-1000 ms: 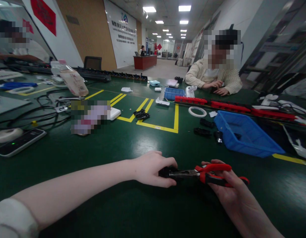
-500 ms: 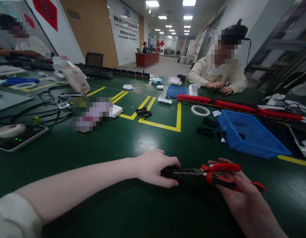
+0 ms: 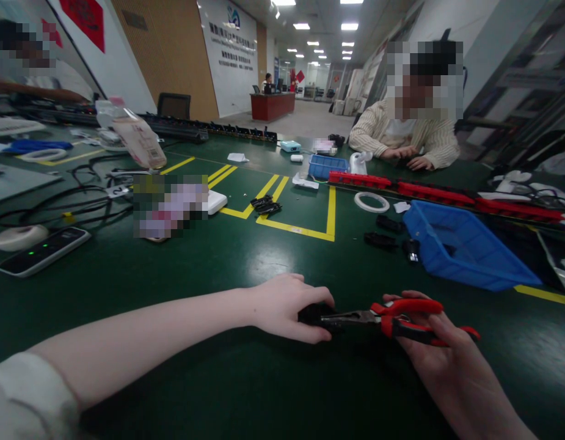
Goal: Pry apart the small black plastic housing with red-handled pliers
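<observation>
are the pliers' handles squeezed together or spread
Spread: a gap shows between the handles of the needle-nose pliers in the right hand. Whether they grip the black part: cannot tell.

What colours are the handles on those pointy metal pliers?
The pointy metal pliers have red and black handles, clearest in the head view.

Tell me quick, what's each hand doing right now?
Left hand: closed on a black part.
Right hand: holding red-handled pliers.

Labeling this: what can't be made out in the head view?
Head view:
Black part: mostly covered by the left hand.
Pliers: tips blend into the black part; grip unclear.
Pixelated item: masked by mosaic.
Right forearm: cut off by bottom edge.
Wall sign: small lettering blurred.
</observation>
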Demonstrator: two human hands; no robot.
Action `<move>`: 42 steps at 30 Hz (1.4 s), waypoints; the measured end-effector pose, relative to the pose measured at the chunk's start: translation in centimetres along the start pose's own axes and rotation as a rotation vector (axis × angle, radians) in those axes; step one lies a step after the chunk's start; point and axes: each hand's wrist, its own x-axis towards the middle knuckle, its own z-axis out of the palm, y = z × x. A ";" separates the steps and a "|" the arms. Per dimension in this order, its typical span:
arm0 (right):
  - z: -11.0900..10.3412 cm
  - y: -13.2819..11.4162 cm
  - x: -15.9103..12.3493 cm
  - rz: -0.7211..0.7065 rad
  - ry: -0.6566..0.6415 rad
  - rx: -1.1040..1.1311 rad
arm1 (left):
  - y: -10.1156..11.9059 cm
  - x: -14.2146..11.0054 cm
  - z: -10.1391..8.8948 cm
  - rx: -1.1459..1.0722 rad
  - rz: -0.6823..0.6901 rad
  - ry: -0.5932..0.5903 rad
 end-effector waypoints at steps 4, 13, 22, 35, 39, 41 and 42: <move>0.2 -0.2 -0.2 0.012 0.007 0.008 | 0.1 0.1 -0.1 -0.002 0.024 0.003; -0.4 0.2 0.3 0.078 0.054 -0.009 | 0.1 0.1 0.0 -0.012 0.034 0.023; -0.6 0.4 0.5 0.089 0.060 0.000 | 0.0 0.2 0.0 0.033 0.032 0.008; -0.2 0.2 0.2 0.068 0.060 0.027 | 0.2 0.2 0.0 0.128 0.008 -0.005; -0.5 0.2 0.3 0.052 0.040 0.024 | 0.2 0.2 0.1 0.122 0.007 -0.001; -0.6 0.3 0.3 0.070 0.042 0.027 | 0.2 0.2 0.0 0.122 0.005 -0.001; -0.6 0.4 0.3 0.074 0.042 0.031 | 0.3 0.3 0.0 0.123 0.004 -0.002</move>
